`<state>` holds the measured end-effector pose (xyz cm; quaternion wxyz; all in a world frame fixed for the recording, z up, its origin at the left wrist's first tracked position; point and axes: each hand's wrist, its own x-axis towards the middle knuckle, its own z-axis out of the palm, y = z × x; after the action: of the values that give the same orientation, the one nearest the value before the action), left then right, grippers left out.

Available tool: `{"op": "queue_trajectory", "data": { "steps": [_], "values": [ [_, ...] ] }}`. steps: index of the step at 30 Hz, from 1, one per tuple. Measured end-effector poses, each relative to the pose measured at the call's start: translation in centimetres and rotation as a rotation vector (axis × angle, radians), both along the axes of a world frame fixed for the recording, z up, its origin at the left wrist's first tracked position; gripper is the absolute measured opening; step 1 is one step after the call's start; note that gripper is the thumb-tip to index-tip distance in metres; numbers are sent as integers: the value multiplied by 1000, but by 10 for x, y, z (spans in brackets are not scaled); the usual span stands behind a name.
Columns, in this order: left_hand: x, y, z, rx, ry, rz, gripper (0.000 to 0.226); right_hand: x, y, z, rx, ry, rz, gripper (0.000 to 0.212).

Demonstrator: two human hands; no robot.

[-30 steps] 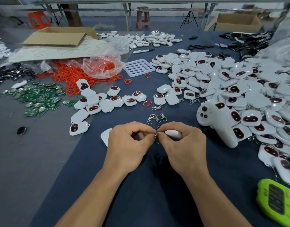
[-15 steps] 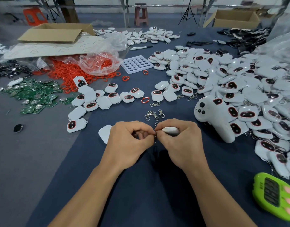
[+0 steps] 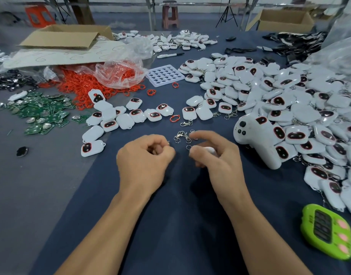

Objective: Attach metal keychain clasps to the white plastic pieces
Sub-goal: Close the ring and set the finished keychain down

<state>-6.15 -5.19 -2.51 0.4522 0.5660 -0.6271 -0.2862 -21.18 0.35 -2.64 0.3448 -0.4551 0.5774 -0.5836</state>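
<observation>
White plastic piece (image 3: 210, 149): gripped in my right hand (image 3: 218, 161), just left of the white controller (image 3: 258, 139), fingers curled over it, forefinger stretched forward. Left hand (image 3: 145, 159): further left of the controller, back up, fingers curled tight into the palm; blurred, so I could not tell whether they pinched anything. Metal clasps (image 3: 182, 135): lay loose, left of the controller's top end.

Silver clasps (image 3: 182, 135) lie bunched just beyond a white plastic piece (image 3: 210, 149) held in the right hand (image 3: 220, 164)
</observation>
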Motion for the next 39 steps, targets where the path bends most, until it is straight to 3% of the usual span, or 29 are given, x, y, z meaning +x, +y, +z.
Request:
{"op": "queue_trajectory", "data": {
  "steps": [2, 4, 7, 13, 19, 39],
  "values": [
    [-2, 2, -1, -116, -218, 62, 12, -4, -3, -3, 38, -89, -56, 26],
    [-7, 4, -5, -217, -453, -37, 6, -6, -7, -5, 78, -108, -128, 19],
    [-12, 6, -11, -263, -669, -196, 14, -8, -7, -10, 93, 29, -152, 18],
    [-11, 0, -9, -110, -553, -289, 11, -10, -9, -17, 116, 174, -127, 42],
    [-5, -4, -10, -77, -483, -352, 6, -8, -7, -13, 99, 223, -39, 25],
    [-7, -1, -6, -64, -553, -390, 15, -4, -10, -9, 130, 342, -56, 20]
  ]
}}
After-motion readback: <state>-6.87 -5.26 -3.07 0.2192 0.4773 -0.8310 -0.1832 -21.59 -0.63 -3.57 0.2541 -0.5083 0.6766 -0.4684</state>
